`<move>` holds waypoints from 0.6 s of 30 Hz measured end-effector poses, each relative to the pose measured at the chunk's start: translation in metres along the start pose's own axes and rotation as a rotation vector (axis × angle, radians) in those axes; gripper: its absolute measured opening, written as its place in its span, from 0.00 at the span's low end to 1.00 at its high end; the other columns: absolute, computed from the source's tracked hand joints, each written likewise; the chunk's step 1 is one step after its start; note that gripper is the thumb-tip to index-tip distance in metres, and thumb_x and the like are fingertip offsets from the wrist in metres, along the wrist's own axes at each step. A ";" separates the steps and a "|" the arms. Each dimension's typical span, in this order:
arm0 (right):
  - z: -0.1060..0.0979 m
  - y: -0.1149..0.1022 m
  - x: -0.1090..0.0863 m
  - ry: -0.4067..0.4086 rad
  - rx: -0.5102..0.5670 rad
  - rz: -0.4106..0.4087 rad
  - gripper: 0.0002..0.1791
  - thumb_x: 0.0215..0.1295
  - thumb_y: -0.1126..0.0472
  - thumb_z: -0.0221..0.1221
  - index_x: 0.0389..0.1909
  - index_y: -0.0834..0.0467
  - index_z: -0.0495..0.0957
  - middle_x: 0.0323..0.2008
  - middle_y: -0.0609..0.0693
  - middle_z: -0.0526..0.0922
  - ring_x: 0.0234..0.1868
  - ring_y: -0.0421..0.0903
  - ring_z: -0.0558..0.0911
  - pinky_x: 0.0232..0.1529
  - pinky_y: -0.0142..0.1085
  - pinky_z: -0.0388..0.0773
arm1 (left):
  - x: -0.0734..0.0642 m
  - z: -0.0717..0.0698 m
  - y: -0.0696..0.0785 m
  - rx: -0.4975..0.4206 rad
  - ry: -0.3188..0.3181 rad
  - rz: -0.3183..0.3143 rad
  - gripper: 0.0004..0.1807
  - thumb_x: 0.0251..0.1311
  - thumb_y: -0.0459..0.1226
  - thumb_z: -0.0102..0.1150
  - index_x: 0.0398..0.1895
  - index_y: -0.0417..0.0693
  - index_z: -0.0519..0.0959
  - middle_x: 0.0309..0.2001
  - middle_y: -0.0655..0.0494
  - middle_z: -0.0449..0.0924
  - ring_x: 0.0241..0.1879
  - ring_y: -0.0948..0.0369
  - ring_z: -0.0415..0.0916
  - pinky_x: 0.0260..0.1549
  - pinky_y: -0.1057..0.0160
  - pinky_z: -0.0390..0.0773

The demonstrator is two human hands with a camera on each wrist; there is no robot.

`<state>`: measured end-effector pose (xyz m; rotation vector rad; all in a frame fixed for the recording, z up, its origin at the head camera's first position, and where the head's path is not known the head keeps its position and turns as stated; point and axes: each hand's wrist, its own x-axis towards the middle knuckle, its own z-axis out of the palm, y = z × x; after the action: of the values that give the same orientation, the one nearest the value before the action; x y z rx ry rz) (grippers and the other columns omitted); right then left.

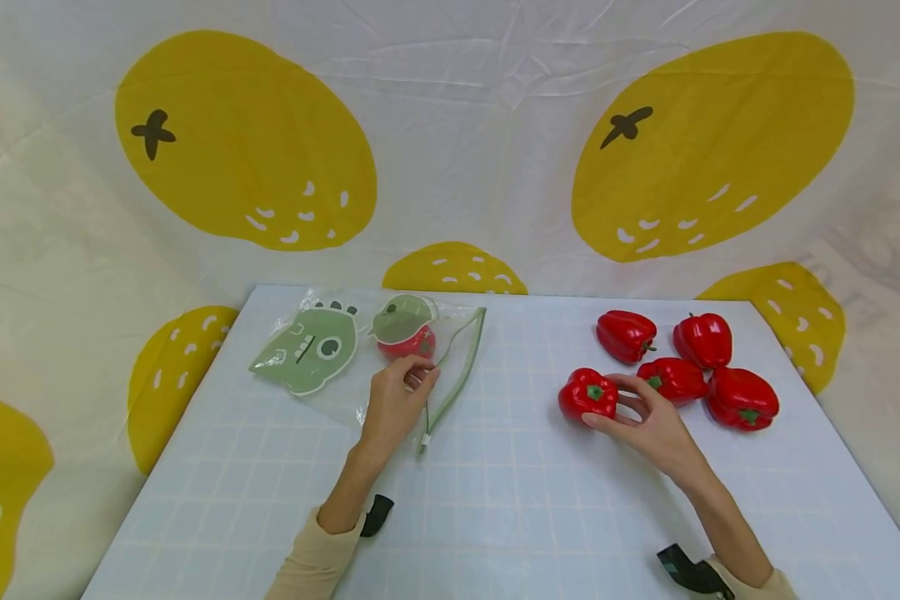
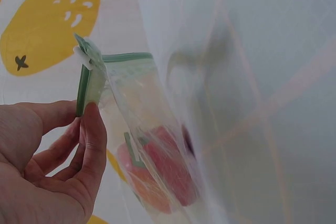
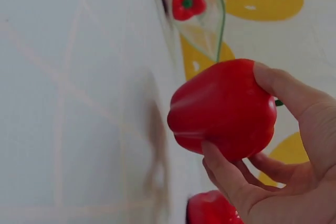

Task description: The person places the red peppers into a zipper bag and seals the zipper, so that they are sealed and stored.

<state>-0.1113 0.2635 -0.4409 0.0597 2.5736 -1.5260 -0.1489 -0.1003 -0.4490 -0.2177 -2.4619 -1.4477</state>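
My left hand [image 1: 396, 400] pinches the green zip edge [image 2: 84, 85] of a clear bag [image 2: 118, 98] between thumb and fingers. The bag [image 1: 461, 329] lies on the table's left side, its green-edged mouth facing right, with green cartoon faces [image 1: 322, 346] printed on it. Inside it is one red bell pepper [image 1: 412, 343], partly behind the print. My right hand [image 1: 648, 425] grips another red bell pepper [image 1: 581, 396], thumb on one side and fingers on the other. In the right wrist view this held pepper [image 3: 226, 111] is raised off the table, above its shadow.
Several more red bell peppers [image 1: 701, 340] lie grouped at the table's right, behind and beside my right hand. The white table [image 1: 495, 500] has a faint grid. A white cloth [image 1: 457, 125] with yellow fruit prints hangs behind it and round the sides.
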 end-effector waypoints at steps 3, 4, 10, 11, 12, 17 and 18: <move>0.006 -0.002 0.003 0.004 0.055 0.014 0.48 0.60 0.47 0.73 0.77 0.54 0.60 0.72 0.62 0.63 0.72 0.65 0.64 0.49 0.46 0.85 | 0.000 0.000 0.000 0.001 0.001 -0.002 0.06 0.63 0.32 0.70 0.40 0.40 0.86 0.32 0.51 0.83 0.31 0.58 0.78 0.33 0.67 0.81; 0.008 -0.003 0.004 0.006 0.073 0.021 0.49 0.60 0.47 0.74 0.77 0.54 0.60 0.73 0.61 0.63 0.72 0.65 0.63 0.49 0.46 0.85 | 0.000 0.000 -0.001 0.003 0.001 -0.003 0.06 0.63 0.32 0.70 0.40 0.40 0.86 0.32 0.51 0.83 0.31 0.58 0.78 0.33 0.67 0.81; 0.021 -0.006 0.012 0.004 0.135 0.058 0.52 0.57 0.46 0.75 0.78 0.52 0.58 0.74 0.59 0.62 0.74 0.62 0.62 0.52 0.47 0.84 | 0.000 0.001 -0.002 0.009 -0.006 0.003 0.05 0.63 0.32 0.70 0.39 0.39 0.86 0.31 0.52 0.83 0.31 0.58 0.78 0.33 0.66 0.81; 0.023 -0.007 0.013 0.001 0.135 0.058 0.51 0.58 0.46 0.75 0.78 0.52 0.58 0.74 0.59 0.62 0.74 0.62 0.62 0.52 0.47 0.84 | 0.000 0.001 -0.002 0.008 -0.008 0.006 0.05 0.63 0.32 0.70 0.39 0.39 0.85 0.31 0.52 0.83 0.31 0.58 0.78 0.34 0.66 0.81; 0.025 -0.007 0.014 0.000 0.136 0.057 0.51 0.58 0.46 0.75 0.77 0.52 0.58 0.74 0.59 0.62 0.74 0.62 0.62 0.52 0.47 0.84 | -0.001 0.002 -0.003 0.009 -0.011 0.006 0.05 0.63 0.32 0.70 0.39 0.40 0.85 0.31 0.52 0.83 0.31 0.58 0.78 0.34 0.66 0.81; 0.035 -0.011 0.019 -0.005 0.152 0.045 0.50 0.59 0.47 0.74 0.78 0.53 0.58 0.74 0.58 0.62 0.74 0.61 0.62 0.54 0.47 0.83 | -0.002 0.002 -0.004 0.011 -0.030 0.007 0.05 0.62 0.31 0.70 0.39 0.40 0.85 0.31 0.52 0.83 0.31 0.58 0.78 0.34 0.65 0.81; 0.036 -0.012 0.020 -0.006 0.159 0.047 0.50 0.59 0.47 0.74 0.77 0.52 0.58 0.74 0.58 0.62 0.74 0.60 0.62 0.54 0.47 0.83 | -0.002 0.003 -0.004 0.013 -0.034 0.005 0.05 0.62 0.32 0.70 0.39 0.40 0.85 0.30 0.53 0.83 0.31 0.59 0.78 0.34 0.65 0.81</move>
<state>-0.1288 0.2248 -0.4504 0.1314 2.4229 -1.7078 -0.1482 -0.0998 -0.4540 -0.2480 -2.4949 -1.4367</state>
